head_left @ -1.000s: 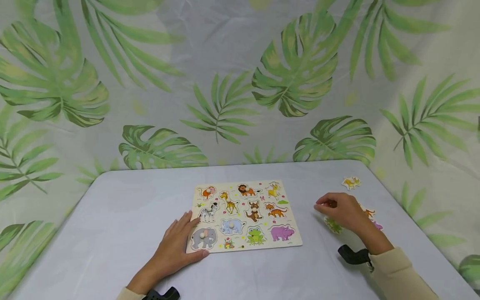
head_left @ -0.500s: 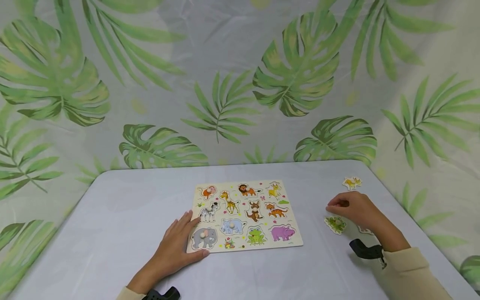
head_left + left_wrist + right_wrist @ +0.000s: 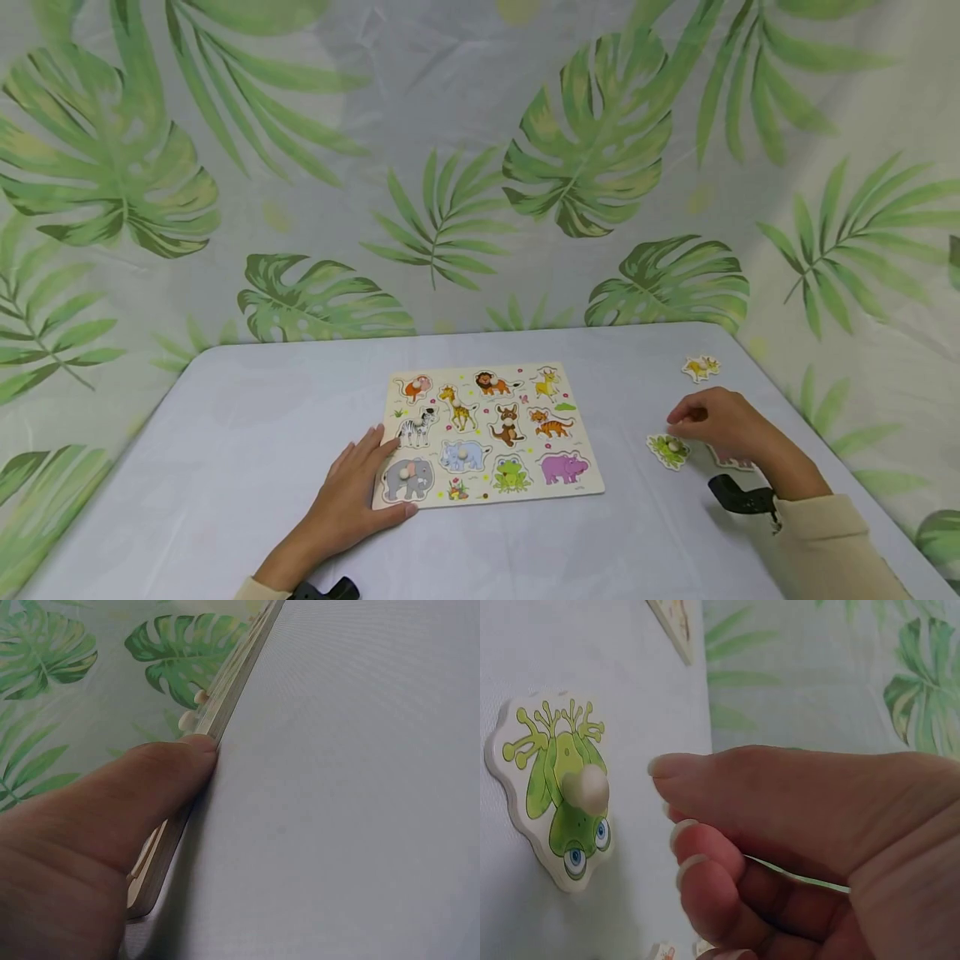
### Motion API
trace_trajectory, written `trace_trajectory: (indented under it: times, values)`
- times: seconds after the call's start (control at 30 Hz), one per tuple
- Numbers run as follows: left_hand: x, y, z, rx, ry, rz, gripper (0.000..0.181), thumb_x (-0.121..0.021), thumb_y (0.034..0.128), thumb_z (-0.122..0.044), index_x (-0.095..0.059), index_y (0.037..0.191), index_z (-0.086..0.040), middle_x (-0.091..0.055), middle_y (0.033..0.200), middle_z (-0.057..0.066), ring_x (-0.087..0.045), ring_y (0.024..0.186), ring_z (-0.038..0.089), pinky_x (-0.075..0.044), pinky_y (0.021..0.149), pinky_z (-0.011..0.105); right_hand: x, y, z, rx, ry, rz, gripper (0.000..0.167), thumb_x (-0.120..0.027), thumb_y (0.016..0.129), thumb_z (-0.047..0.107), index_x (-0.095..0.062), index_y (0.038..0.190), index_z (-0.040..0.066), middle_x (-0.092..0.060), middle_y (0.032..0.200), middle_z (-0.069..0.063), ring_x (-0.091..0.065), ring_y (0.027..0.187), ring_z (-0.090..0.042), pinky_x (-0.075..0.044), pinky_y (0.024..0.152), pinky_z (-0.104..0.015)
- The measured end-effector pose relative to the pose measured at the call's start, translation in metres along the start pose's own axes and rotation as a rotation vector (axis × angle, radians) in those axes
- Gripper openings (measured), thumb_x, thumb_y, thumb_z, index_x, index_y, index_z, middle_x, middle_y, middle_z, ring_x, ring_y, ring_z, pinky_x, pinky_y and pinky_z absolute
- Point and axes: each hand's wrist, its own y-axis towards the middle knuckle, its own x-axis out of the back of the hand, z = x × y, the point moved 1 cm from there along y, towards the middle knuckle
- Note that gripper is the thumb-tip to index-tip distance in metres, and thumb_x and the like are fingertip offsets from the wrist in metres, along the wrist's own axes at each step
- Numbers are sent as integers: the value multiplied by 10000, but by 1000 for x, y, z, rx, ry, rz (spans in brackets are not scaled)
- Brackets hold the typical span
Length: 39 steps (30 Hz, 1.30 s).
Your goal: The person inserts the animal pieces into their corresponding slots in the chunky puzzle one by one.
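Note:
A wooden animal puzzle board [image 3: 480, 497] lies on the table in the head view. My left hand [image 3: 347, 498] rests at its near left corner, fingers along the left side. In the left wrist view, the thumb [image 3: 169, 769] presses the board's edge [image 3: 154, 889]. Off the board's right side lies a loose frog puzzle piece [image 3: 664, 455], its round knob [image 3: 587, 787] up. My right hand [image 3: 731, 429] hovers just beside it, fingers loosely bent, nothing held. Thumb and fingertips [image 3: 709, 889] are apart from the knob in the right wrist view.
A yellow animal piece [image 3: 701, 367] lies farther back on the right. Another piece [image 3: 723, 458], pinkish, is partly hidden under my right hand. The white table [image 3: 202, 442] ends at a leaf-patterned cloth [image 3: 442, 208] behind.
My right hand has moved rightward and drawn in beside the frog piece, after first partly covering it. The left hand and the board have stayed put.

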Motion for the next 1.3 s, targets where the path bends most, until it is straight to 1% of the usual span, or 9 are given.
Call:
trace_trajectory:
  times: [0.13,0.27,0.5,0.97,1.3]
  values:
    - [-1,-1,1,0,6,0,924,-734,714,-627,-471,1416,-86,-314,1536,170,-262,1421,348,-162,1141,521,0,-2,-2,-21,26,38,178,-749,834,245,-733,926,94,-664,813,19,-525,605,-151,-452,529,-287]
    - [-1,-1,0,-7,6,-10,919,-740,711,-618,-476,1411,-84,-323,1531,174,-270,1417,350,-167,1138,522,-1,-2,-4,-24,26,62,177,-766,813,250,-738,895,95,-669,803,18,-533,632,-155,-449,533,-283]
    - [-1,-1,-1,10,-3,14,928,-743,708,-620,-465,1423,-97,-301,1546,153,-246,1431,326,-142,1152,496,-4,-1,-8,-42,2,105,150,-759,815,241,-741,856,99,-654,769,24,-515,638,-151,-440,529,-288]
    - [0,-1,0,4,1,5,915,-722,723,-630,-470,1418,-92,-309,1540,168,-257,1421,360,-163,1143,524,-5,0,-4,-33,-33,120,124,-756,812,237,-732,814,116,-636,739,38,-508,673,-151,-432,567,-298]
    - [0,-1,1,2,3,0,925,-740,709,-620,-469,1418,-91,-310,1540,166,-258,1422,348,-158,1145,514,-9,0,3,-71,-36,114,149,-774,787,218,-677,744,112,-587,686,18,-481,667,-168,-399,573,-307]
